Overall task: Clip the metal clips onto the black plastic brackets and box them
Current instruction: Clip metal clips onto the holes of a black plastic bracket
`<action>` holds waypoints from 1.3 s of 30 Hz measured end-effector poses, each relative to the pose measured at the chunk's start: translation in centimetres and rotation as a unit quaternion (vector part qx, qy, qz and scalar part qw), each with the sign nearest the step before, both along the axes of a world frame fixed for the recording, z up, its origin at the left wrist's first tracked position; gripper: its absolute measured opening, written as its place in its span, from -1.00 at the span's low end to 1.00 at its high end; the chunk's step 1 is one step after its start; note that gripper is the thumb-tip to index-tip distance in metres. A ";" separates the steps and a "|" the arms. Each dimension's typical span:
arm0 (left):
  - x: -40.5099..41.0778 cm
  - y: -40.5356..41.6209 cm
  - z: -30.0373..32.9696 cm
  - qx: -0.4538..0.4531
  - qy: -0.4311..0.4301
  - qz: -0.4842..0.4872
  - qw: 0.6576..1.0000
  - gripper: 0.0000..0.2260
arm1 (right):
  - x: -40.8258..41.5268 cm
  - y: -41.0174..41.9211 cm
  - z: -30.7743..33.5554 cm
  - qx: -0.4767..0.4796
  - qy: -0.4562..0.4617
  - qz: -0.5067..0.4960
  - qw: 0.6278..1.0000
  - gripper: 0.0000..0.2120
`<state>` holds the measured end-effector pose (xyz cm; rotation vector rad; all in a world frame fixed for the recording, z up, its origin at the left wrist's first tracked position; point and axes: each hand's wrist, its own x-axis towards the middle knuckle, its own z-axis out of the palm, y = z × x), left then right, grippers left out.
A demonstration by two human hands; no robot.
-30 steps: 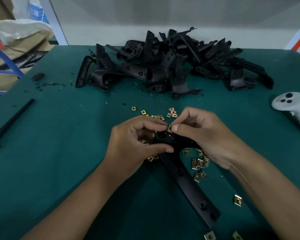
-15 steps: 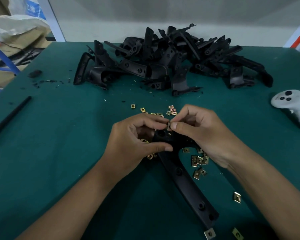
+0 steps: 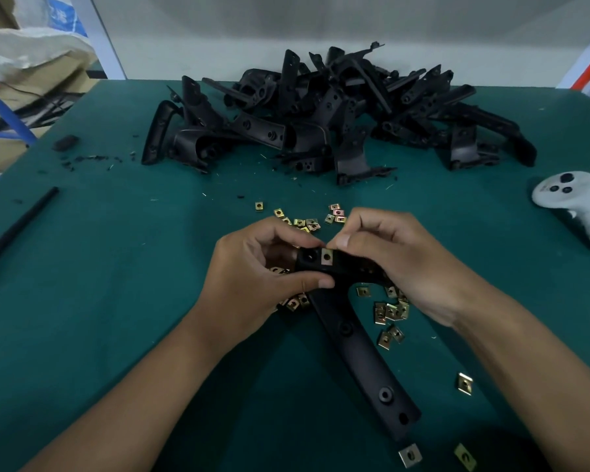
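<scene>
Both grips on bracket (image 3: 351,335), clip (image 3: 326,256) between

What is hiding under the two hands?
Small brass-coloured metal clips peek out on the green table beneath the left hand and right hand, which hold the long black plastic bracket. Any further clips underneath are covered.

You faced a pale grey wall (image 3: 321,25), a dark green felt-covered table (image 3: 99,267), brown cardboard boxes (image 3: 31,93) at your left.
</scene>
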<state>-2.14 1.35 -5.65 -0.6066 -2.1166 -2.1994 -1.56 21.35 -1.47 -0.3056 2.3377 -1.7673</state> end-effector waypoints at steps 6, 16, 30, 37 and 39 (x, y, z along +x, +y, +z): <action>-0.5 -0.3 0.1 0.018 -0.001 -0.035 0.999 -0.65 | -1.1 1.1 -0.9 -0.015 -0.017 -0.039 0.999 -0.54; -2.2 -2.1 1.0 0.285 -0.210 -0.016 0.935 -0.79 | -1.5 1.2 -4.1 0.316 0.188 0.064 0.928 -0.68; -1.1 -0.7 0.1 0.188 -0.219 -0.121 0.950 -0.72 | -2.2 1.6 -2.1 -0.208 -0.044 -0.043 0.976 -0.83; -1.0 -0.5 -0.3 0.116 -0.175 -0.133 0.969 -0.72 | -2.1 1.6 -1.7 -0.226 -0.048 -0.030 0.972 -0.79; -1.0 -0.5 -0.2 0.078 -0.149 -0.125 0.978 -0.62 | -2.0 1.6 -1.7 -0.217 -0.041 -0.019 0.975 -0.85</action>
